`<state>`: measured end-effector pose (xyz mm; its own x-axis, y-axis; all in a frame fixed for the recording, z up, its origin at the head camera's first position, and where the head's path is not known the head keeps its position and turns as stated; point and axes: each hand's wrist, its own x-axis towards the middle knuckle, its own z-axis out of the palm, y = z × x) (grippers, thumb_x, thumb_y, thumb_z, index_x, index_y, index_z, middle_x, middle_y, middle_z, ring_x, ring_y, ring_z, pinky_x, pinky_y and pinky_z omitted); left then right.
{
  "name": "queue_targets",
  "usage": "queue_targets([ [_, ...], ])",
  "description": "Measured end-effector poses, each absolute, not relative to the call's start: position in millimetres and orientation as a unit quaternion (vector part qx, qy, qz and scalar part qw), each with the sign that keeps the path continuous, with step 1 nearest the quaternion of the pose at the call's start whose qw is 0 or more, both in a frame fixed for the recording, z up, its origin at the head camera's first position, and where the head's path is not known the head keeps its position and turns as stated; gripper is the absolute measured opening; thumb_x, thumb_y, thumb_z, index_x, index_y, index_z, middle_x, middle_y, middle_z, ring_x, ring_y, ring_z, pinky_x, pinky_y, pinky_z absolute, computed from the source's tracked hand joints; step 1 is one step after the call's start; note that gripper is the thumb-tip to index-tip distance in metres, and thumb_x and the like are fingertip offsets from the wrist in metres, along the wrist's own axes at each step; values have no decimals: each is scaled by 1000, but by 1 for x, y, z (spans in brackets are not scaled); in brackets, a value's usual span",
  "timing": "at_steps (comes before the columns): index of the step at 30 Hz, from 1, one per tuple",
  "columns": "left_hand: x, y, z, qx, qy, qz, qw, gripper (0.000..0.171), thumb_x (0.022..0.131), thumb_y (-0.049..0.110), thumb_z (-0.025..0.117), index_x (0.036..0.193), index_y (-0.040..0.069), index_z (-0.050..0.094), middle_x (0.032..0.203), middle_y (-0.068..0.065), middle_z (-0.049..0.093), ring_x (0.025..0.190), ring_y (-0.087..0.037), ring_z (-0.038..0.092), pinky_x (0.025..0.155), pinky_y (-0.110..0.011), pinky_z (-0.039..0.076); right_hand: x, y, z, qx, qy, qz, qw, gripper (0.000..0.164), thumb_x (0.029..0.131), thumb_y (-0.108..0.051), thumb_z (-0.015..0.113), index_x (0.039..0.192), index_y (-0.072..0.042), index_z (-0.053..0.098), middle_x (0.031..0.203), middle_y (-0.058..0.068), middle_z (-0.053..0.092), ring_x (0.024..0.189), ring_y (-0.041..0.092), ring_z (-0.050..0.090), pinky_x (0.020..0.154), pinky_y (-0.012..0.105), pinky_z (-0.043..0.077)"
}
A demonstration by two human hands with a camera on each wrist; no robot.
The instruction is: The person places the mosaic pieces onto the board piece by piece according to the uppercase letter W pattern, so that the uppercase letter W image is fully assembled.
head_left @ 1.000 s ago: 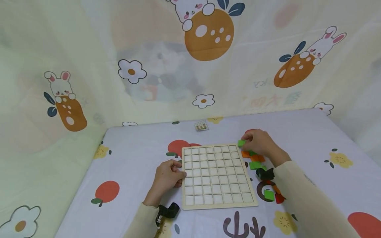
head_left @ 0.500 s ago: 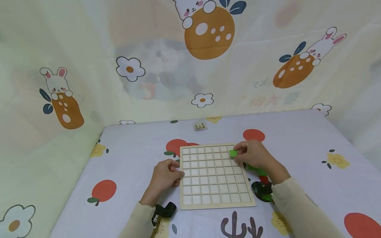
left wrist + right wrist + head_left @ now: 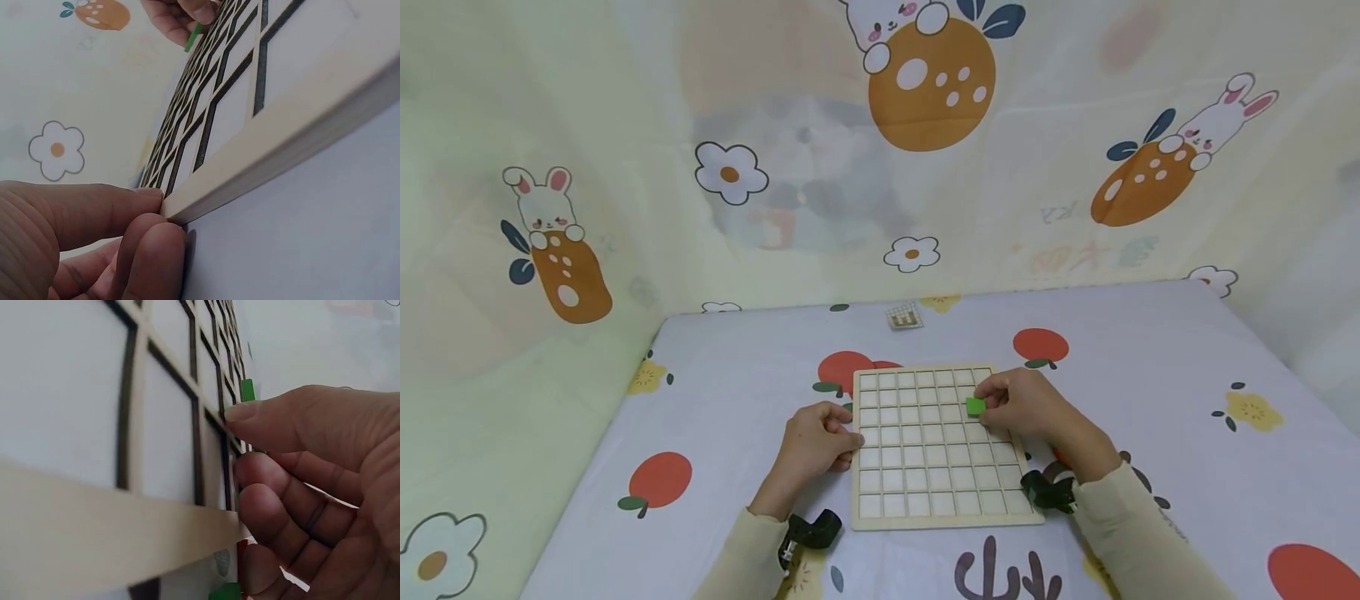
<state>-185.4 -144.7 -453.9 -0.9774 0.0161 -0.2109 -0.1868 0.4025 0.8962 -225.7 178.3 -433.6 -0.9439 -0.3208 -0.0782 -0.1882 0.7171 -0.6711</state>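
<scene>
Over the wooden grid board (image 3: 947, 522), a pinched green tile (image 3: 975, 407)

The right hand (image 3: 1028, 406) pinches the tile above the board's right-hand cells; whether it touches them, I cannot tell. The left hand (image 3: 816, 442) pinches the board's left edge. The tile looks light, stiff and smooth, likely best held by opposite edges; the board seems rigid, its thin dividers perhaps fragile, so favour its rim.
</scene>
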Motion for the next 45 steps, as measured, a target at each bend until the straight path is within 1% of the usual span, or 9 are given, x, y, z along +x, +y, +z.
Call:
queue_targets([
  [6, -184, -144, -456, -53, 833, 542, 96, 30, 86, 5, 84, 111, -1, 68, 78, -7, 65, 53, -11, 63, 52, -25, 59, -221, 177, -436, -128, 923, -351, 92, 21, 84, -7, 80, 105, -5, 76, 83, -1, 64, 82, 17, 58, 74, 32, 51],
  [18, -184, -145, -451, -53, 832, 544, 95, 30, 86, 2, 83, 111, -3, 68, 78, -8, 66, 53, -10, 63, 51, -25, 59, -218, 175, -437, -132, 921, -358, 82, 22, 84, -7, 79, 105, -5, 76, 86, 0, 64, 83, 18, 57, 74, 32, 50],
  [27, -186, -148, -453, -51, 833, 543, 95, 30, 85, 2, 84, 110, -2, 68, 78, -8, 65, 53, -11, 64, 52, -26, 59, -220, 174, -437, -129, 919, -362, 91, 24, 84, -7, 77, 108, -5, 76, 87, 1, 63, 83, 19, 56, 73, 33, 48],
  [34, -184, -150, -455, -54, 828, 549, 98, 30, 85, 1, 83, 111, -3, 68, 78, -9, 65, 53, -11, 64, 52, -27, 60, -218, 171, -440, -134, 917, -364, 91, 25, 84, -7, 77, 109, -4, 77, 86, 1, 63, 82, 18, 56, 71, 31, 48],
  [39, -183, -150, -454, -55, 830, 548, 94, 30, 85, 1, 83, 110, -2, 68, 78, -8, 64, 52, -11, 62, 51, -25, 59, -219, 171, -438, -135, 918, -361, 90, 25, 85, -8, 78, 110, -5, 77, 87, 0, 63, 83, 17, 56, 72, 31, 48],
  [45, -185, -148, -453, -46, 825, 555, 97, 30, 86, 2, 83, 112, -3, 68, 80, -9, 66, 53, -10, 64, 52, -26, 59, -219, 174, -436, -132, 914, -371, 98, 28, 84, -8, 78, 112, -3, 76, 90, 2, 64, 86, 19, 56, 74, 33, 49],
])
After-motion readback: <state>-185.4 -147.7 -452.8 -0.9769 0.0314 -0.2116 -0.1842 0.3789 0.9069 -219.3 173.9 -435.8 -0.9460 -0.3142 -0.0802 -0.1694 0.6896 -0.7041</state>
